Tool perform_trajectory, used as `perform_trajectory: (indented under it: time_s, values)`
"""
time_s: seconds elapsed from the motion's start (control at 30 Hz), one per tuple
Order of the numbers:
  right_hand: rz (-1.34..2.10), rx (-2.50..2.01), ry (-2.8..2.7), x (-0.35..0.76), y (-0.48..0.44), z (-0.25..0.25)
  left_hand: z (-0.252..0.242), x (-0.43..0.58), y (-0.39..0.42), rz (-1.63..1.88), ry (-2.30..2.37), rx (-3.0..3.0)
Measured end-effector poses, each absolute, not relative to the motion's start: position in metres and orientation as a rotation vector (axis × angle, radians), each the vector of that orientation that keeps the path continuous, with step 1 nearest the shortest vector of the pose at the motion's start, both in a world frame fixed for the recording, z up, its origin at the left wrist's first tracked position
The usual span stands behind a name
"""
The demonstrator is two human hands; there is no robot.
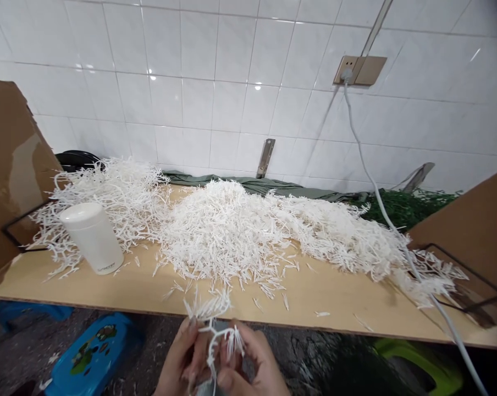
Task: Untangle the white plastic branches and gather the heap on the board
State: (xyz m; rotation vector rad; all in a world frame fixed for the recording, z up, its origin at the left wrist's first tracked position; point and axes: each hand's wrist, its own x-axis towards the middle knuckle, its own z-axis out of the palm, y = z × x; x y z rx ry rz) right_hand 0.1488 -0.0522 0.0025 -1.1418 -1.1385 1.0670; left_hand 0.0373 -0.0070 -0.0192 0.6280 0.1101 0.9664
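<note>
My left hand (pixel 181 357) and my right hand (pixel 252 363) meet at the bottom centre, below the front edge of the wooden table (pixel 331 308). Together they pinch a small bunch of white plastic sprigs (pixel 215 324); its tips fan upward over the table edge. The left fingers close on the stem, and the right fingers hold a sprig beside it. Behind them a big heap of the same white sprigs (pixel 232 225) spreads across the table.
A white lidded canister (pixel 92 236) stands at the left. Cardboard sheets (pixel 9 165) flank both ends. Green sprigs (pixel 401 206) lie at the back right. A white cable (pixel 376 192) runs from a wall socket (pixel 358 70) across the table. A blue stool (pixel 87 357) sits below.
</note>
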Motion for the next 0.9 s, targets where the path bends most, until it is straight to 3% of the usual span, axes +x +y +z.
perform_trajectory:
  time_s: [0.1,0.2,0.37,0.5,0.67,0.73,0.8,0.9]
  values:
    - [1.063,-1.153,-1.129,0.151,-0.050,0.006,-0.012,0.032,-0.008,0.956,0.207,0.593]
    - [1.291,-0.954,-1.144,0.151,-0.048,0.003,-0.010,0.032,-0.006,0.860,0.119,0.500]
    - [1.400,-0.588,-0.788,0.136,-0.046,-0.006,-0.004,0.049,-0.009,0.746,-0.550,0.125]
    - [1.272,-0.043,-0.656,0.121,-0.039,-0.007,0.010,0.062,-0.020,0.634,-0.783,0.004]
    - [1.409,0.976,-0.693,0.122,0.002,-0.007,0.023,0.061,-0.030,0.677,-0.740,0.107]
    - [1.380,1.500,-1.057,0.128,0.029,-0.001,0.023,0.058,-0.032,0.714,-0.775,0.107]
    - [1.089,2.078,-1.698,0.134,0.048,0.008,0.020,0.053,-0.033,0.764,-0.820,0.042]
    - [1.234,1.904,-1.435,0.138,0.039,0.018,0.014,0.048,-0.028,0.848,-0.744,-0.051]
